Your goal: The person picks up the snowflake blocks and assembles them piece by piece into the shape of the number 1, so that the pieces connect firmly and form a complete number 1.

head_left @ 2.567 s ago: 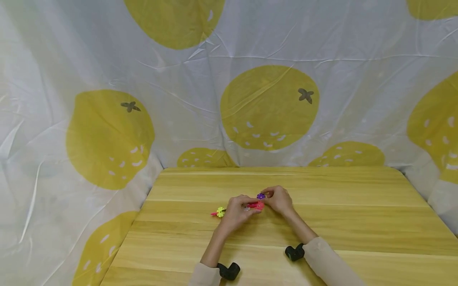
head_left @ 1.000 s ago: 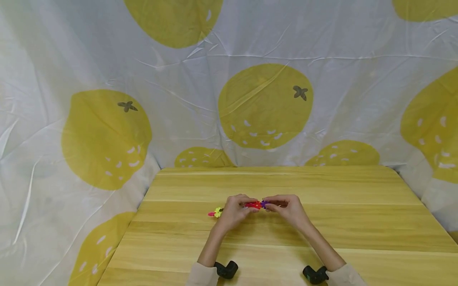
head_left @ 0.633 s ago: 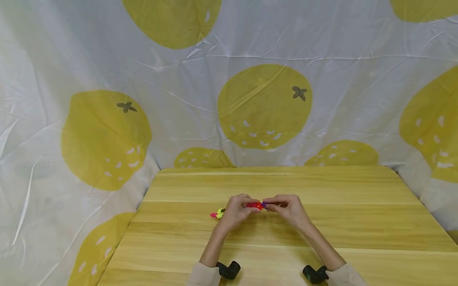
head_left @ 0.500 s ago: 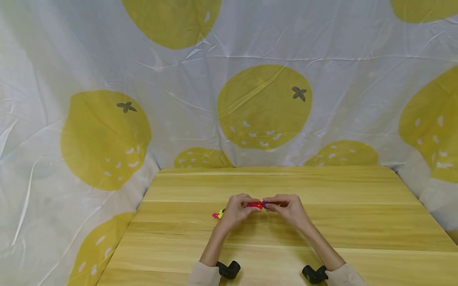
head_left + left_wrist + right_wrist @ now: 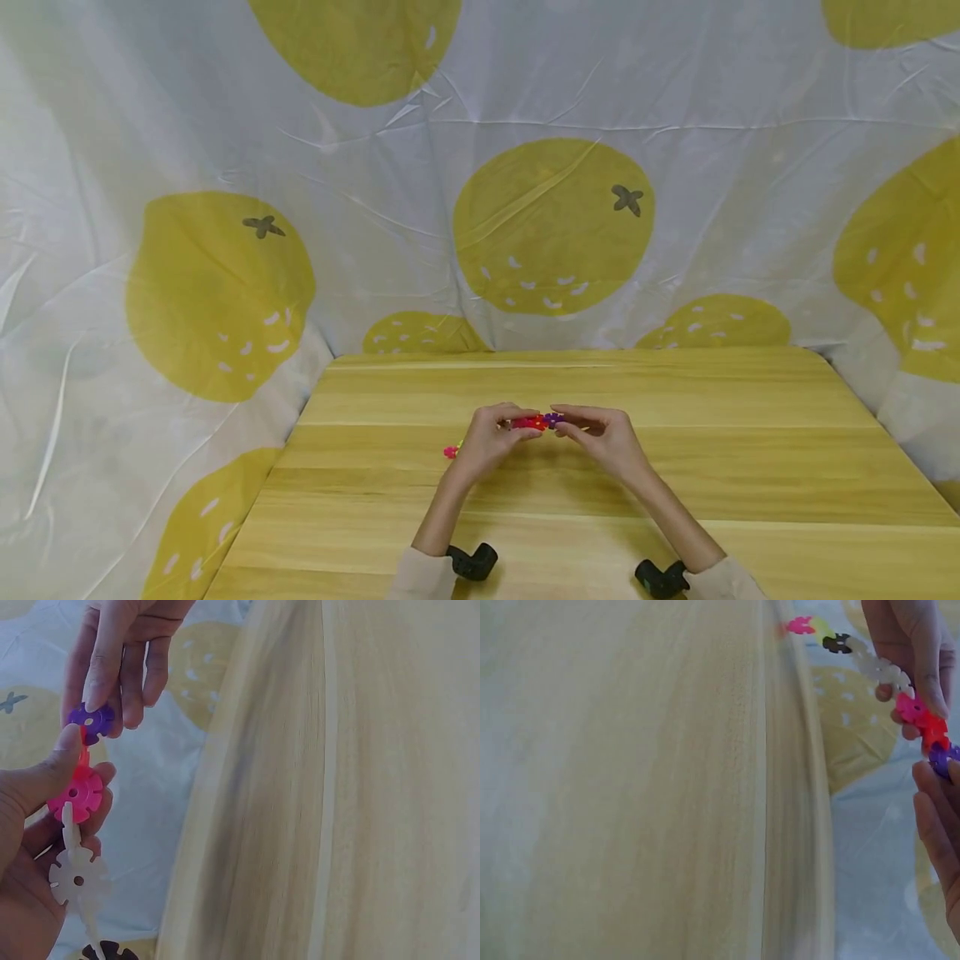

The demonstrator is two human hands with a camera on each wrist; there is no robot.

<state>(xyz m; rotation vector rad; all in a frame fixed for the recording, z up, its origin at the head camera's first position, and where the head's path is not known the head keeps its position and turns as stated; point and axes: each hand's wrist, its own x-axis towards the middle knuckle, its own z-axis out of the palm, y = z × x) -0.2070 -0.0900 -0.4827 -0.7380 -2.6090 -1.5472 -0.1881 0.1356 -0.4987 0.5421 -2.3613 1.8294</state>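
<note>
A chain of slotted snowflake building discs hangs between the two hands above the table. My left hand [image 5: 483, 437] pinches it near the red disc [image 5: 934, 729] and the pink disc [image 5: 88, 789]. Thumb and fingers of my right hand [image 5: 611, 437] pinch the purple disc [image 5: 102, 720], which meets the red one at the chain's end; how deep their slots sit I cannot tell. Beyond the left hand the tail runs through white discs [image 5: 63, 879], a black disc [image 5: 837, 643], a yellow disc [image 5: 821, 630] and another pink disc [image 5: 800, 625]. In the head view, the left hand covers much of the tail.
A wood-grain table [image 5: 750, 467] lies under the hands. Behind it and to the left hangs a pale cloth [image 5: 390, 208] printed with yellow fruit. Black wrist devices [image 5: 474, 562] sit at both beige cuffs.
The purple disc has come from above the red disc into line with the chain's end. My right hand has shifted right. Lately both hands rose slightly, and the yellow disc became more hidden.
</note>
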